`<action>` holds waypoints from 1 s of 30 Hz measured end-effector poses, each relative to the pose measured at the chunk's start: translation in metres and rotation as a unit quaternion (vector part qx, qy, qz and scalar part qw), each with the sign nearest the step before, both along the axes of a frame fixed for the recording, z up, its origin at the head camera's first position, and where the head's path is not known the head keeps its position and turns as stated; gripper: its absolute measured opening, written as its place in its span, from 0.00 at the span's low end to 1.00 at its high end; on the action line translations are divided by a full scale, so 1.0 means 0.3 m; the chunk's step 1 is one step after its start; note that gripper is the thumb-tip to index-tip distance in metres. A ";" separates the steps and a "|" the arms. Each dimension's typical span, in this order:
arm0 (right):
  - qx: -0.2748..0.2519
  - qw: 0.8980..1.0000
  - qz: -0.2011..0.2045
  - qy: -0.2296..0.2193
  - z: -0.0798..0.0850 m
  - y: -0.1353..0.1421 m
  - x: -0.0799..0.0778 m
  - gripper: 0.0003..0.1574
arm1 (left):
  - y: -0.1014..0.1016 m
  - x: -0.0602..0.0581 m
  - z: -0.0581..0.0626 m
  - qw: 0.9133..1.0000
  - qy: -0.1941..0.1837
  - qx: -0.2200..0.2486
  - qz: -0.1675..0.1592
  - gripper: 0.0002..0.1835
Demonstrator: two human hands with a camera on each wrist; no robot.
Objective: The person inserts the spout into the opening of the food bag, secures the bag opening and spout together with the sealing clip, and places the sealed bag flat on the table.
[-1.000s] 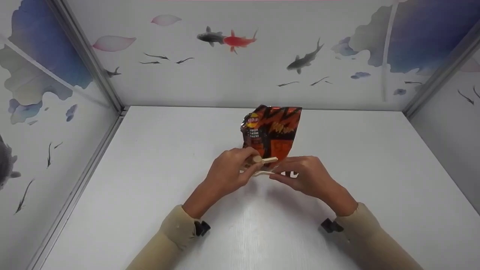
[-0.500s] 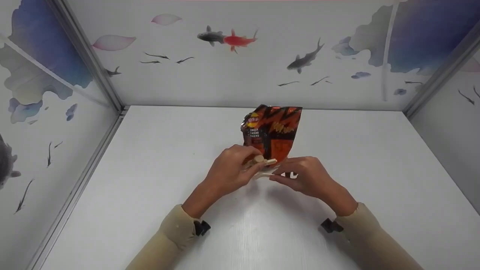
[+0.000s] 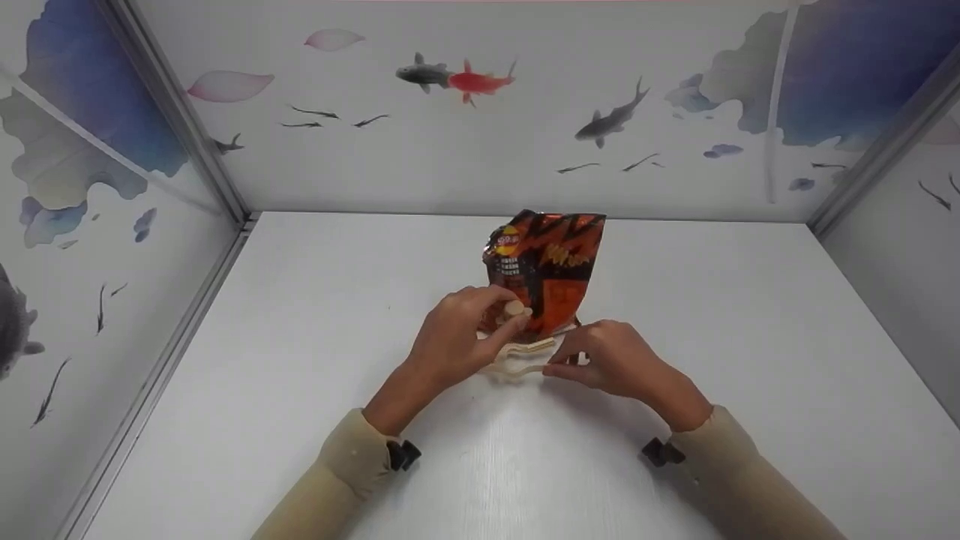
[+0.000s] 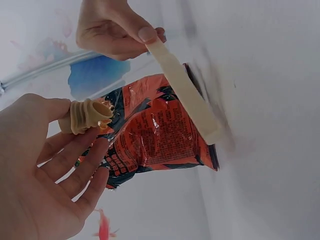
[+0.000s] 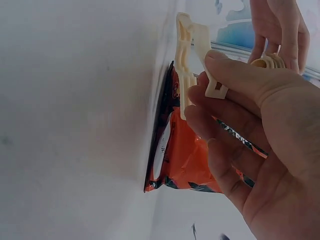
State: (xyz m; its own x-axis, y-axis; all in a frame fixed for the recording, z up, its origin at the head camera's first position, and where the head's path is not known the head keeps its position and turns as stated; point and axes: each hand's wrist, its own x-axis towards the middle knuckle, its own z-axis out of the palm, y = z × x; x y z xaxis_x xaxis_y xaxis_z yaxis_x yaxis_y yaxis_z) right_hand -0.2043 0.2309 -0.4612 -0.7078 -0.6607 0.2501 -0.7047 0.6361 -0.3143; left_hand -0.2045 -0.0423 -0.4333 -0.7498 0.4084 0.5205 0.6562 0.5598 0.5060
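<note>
My left hand (image 3: 459, 334) pinches a small tan, ribbed hollow spout (image 4: 84, 116) between thumb and fingers, in front of the chip bag. With thumb and forefinger my right hand (image 3: 626, 364) pinches one arm of a cream plastic bag clip (image 4: 186, 92). The clip's two arms are spread apart, as the right wrist view shows with the second, grooved arm (image 5: 183, 65) beside the pinched one. Behind both hands stands the red and black chip bag (image 3: 559, 262), its lower edge by the clip.
The white tabletop (image 3: 315, 285) lies under the hands and the bag. A back wall (image 3: 300, 172) printed with fish rises close behind the bag. Metal frame posts (image 3: 180, 105) edge the side walls.
The clip's arms have come apart and its pinched arm has dropped toward me with my right hand. The spout in my left hand now shows separate from the clip, slightly higher. The bag stays put.
</note>
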 end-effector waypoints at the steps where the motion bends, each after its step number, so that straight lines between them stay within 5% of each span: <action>1: 0.003 1.000 -0.001 -0.002 -0.002 0.000 -0.001 0.07 | -0.001 -0.001 0.000 1.000 0.005 0.003 0.001 0.15; 30: 0.077 0.990 -0.041 -0.112 -0.042 -0.031 0.004 0.07 | -0.007 0.000 -0.003 1.000 0.008 -0.003 0.027 0.18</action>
